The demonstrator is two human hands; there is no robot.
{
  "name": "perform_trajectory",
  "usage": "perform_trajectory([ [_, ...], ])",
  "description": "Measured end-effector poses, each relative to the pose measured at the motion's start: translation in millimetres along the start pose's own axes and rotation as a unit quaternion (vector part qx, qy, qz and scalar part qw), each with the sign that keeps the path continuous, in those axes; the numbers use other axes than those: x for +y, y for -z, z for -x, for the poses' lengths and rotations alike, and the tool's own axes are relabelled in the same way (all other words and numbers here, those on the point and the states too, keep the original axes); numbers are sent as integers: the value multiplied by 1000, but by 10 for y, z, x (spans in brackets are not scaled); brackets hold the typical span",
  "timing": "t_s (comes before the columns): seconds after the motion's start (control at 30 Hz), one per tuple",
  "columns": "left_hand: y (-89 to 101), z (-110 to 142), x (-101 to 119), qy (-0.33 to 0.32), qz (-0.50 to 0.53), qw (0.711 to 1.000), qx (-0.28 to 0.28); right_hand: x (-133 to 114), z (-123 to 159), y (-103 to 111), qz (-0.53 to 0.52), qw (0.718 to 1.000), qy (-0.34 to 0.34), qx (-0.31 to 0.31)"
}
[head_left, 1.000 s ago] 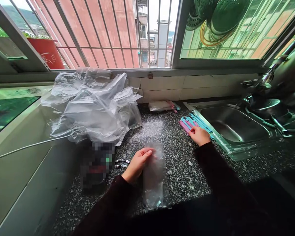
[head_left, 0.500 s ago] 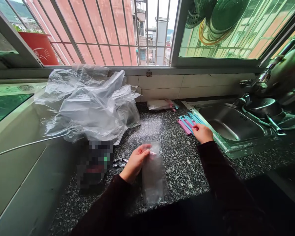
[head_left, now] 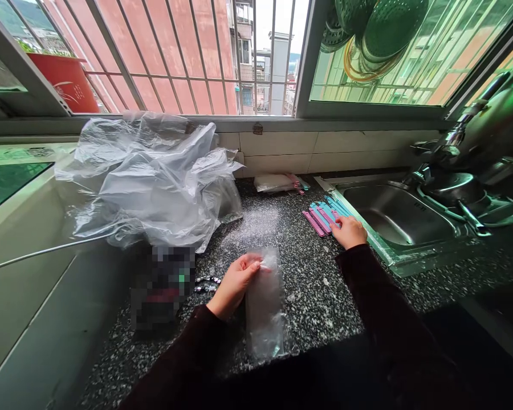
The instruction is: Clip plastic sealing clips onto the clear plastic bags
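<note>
A small clear plastic bag (head_left: 265,307) lies flat on the speckled dark countertop (head_left: 316,285) in front of me. My left hand (head_left: 235,283) rests on the bag's upper left edge, its fingers pinched together on the plastic near the mouth. To the right, a pile of pink and blue strips (head_left: 322,213) lies beside the sink. My right hand (head_left: 348,232) sits on the near end of that pile with fingers curled down over the strips; whether it grips one is hidden.
A big heap of crumpled clear plastic (head_left: 154,182) fills the back left. A blurred dark object (head_left: 162,290) and a bead chain (head_left: 207,283) lie left of my hand. A steel sink (head_left: 397,219) with a tap (head_left: 448,142) is at right. Another small packet (head_left: 277,182) lies by the wall.
My left hand's fingers went from lying flat on the bag to pinching its top edge. My right hand shifted slightly over the strips, which have spread a little to the left.
</note>
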State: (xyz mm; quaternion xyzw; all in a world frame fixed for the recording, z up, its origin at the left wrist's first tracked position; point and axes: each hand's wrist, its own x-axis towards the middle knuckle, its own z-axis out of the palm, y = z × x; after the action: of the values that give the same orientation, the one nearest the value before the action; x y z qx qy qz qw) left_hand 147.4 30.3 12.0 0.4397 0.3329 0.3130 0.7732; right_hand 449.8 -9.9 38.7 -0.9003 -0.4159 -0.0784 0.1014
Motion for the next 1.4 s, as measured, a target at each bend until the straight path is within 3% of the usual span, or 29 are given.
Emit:
perform_trajectory([
  [0.17,-19,1,11,5,-8,1000,6,-41,-29,-67,24,1000,13,0],
  [0.33,-21,3,37,7,-21,1000,22,-53,-27,-122,-81,989,66,104],
  [0.57,8,-33,110,-6,-23,999,32,-466,352,-152,-298,911,261,113],
  [0.73,69,-109,66,-17,-37,997,66,-789,784,-77,-389,847,360,23],
  [0.9,126,-163,-19,-38,-55,994,83,-856,962,-27,-490,799,318,-142],
  [1.07,89,-114,10,-41,-33,999,0,-857,941,-35,-547,746,214,-313],
  [1.13,77,-102,14,-47,-29,998,-14,-858,924,-52,-547,736,185,-353],
  [1.23,81,-105,-5,-49,-36,998,-3,-856,904,-77,-537,748,173,-351],
  [1.4,81,-93,-22,-39,-29,999,-5,-846,907,-77,-513,788,198,-277],
])
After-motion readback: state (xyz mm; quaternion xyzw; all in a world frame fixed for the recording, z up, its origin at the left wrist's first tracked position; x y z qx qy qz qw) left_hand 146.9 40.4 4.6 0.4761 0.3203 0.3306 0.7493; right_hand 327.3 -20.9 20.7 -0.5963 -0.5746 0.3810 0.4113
